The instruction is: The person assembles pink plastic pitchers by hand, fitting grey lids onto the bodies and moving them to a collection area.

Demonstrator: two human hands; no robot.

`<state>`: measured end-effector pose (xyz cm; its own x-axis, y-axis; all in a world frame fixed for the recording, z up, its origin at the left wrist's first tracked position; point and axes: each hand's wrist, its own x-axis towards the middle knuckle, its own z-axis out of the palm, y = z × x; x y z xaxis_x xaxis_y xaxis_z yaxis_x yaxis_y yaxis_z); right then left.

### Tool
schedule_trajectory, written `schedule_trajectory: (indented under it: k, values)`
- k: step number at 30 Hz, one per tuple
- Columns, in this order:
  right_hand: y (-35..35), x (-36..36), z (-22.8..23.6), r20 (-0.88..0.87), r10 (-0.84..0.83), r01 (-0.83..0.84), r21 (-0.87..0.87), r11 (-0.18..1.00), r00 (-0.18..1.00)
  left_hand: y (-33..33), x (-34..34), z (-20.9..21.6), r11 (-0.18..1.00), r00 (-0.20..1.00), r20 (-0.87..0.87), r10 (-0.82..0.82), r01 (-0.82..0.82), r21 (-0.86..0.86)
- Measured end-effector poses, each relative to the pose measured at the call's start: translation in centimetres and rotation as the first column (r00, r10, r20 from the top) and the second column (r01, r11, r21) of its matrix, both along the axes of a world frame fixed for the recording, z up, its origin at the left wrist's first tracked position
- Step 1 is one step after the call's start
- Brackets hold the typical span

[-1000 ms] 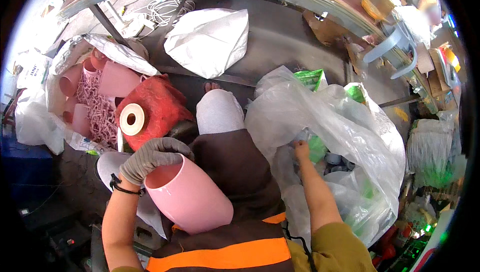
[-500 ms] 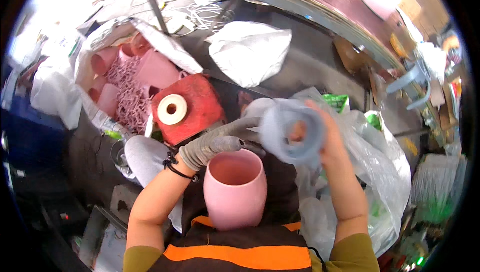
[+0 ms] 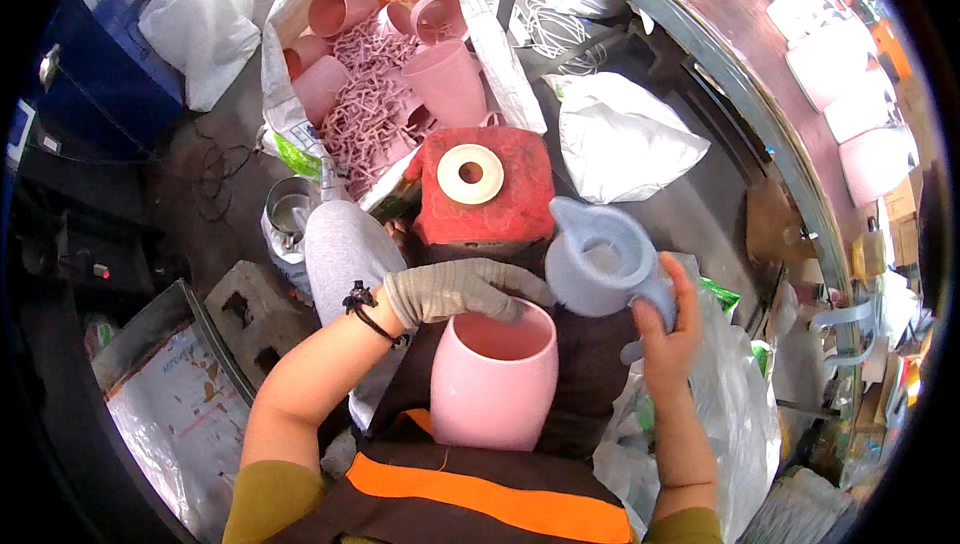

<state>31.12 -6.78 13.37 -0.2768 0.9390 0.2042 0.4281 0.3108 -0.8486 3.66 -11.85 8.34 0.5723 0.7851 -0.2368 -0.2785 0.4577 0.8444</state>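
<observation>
The left hand (image 3: 465,291), in a grey work glove, lies across the far-left side of the pink barrel-shaped pitcher body (image 3: 495,389); its fingers are extended and only slightly spread, one of them dipping over the opening at the rim; whether the thumb presses against the wall cannot be told. The right hand (image 3: 668,339), bare, has its thumb and fingers pinched on the handle side of a blue-grey spouted jug top (image 3: 580,286); the fingertips behind that part are hidden. The jug top is held to the right and a little far of the pitcher body, apart from it, its spout pointing far-left; the pitcher body sits upright on the lap, open end up, against the dark apron (image 3: 410,474) with its orange band.

Beyond the hands, a cream ring (image 3: 450,174) lies on a red cloth-like block (image 3: 520,209); farther left, an open white sack (image 3: 505,54) holds pink pitcher bodies (image 3: 447,82) and many small pink curved pieces (image 3: 370,62); a white bag (image 3: 625,139) lies far right of the block, a clear plastic bag (image 3: 715,424) near right.

As for print, a sheet (image 3: 175,394) at the near left carries lettering and small coloured pictures; the white sack has a bright green printed patch (image 3: 297,156) at its near-left edge, its print too small to read; on the pitcher body and jug top no writing can be made out.
</observation>
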Motion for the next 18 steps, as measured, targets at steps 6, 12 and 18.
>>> schedule_trajectory:
  k: [6,12,18]
  values:
    - [2.2,0.6,1.6,-0.473,-0.146,-0.206,-0.614,0.762,0.869,1.8,0.9,-2.5,0.987,0.914,-0.38,0.141,-0.1,0.126]
    - [3.4,-0.3,0.8,-0.382,-0.098,-0.288,-0.819,0.496,0.919,-0.8,3.8,-5.1,0.863,0.794,0.375,0.478,-0.346,-0.368]
    - [3.8,-0.7,0.2,-0.317,-0.058,-0.249,-0.833,0.494,0.946,-1.1,3.9,-5.2,0.876,0.576,0.686,0.444,-0.12,-0.467]
